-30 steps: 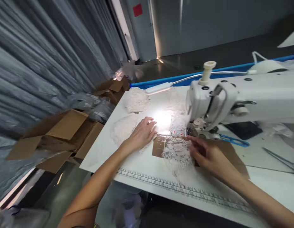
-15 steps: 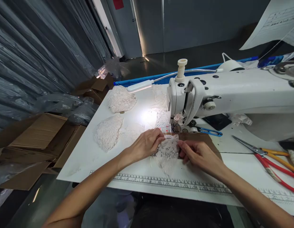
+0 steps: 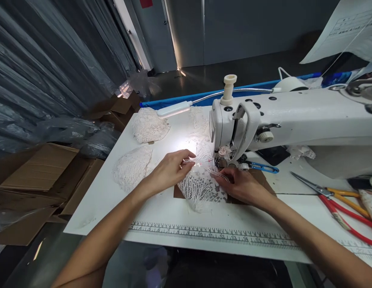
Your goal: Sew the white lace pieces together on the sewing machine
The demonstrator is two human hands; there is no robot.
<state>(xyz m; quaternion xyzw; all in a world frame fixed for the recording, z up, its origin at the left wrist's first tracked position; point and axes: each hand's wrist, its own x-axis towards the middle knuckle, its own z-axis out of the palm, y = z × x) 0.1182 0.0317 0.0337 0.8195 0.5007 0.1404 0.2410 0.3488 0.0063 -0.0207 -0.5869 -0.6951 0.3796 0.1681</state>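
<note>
A white lace piece lies spread over a brown cardboard patch in front of the needle of a white sewing machine. My left hand pinches the far left edge of the lace, fingers pressed together near the lamp's bright spot. My right hand presses the lace's right edge flat just below the presser foot, fingers together on the fabric.
Two heaps of lace sit at the table's left. Blue snips and red-handled scissors lie to the right. A printed ruler runs along the white table's front edge. Cardboard boxes stand on the floor at left.
The lace went from bunched between both hands to spread flat. My left hand shifted up to its far edge and my right hand moved up toward the presser foot.
</note>
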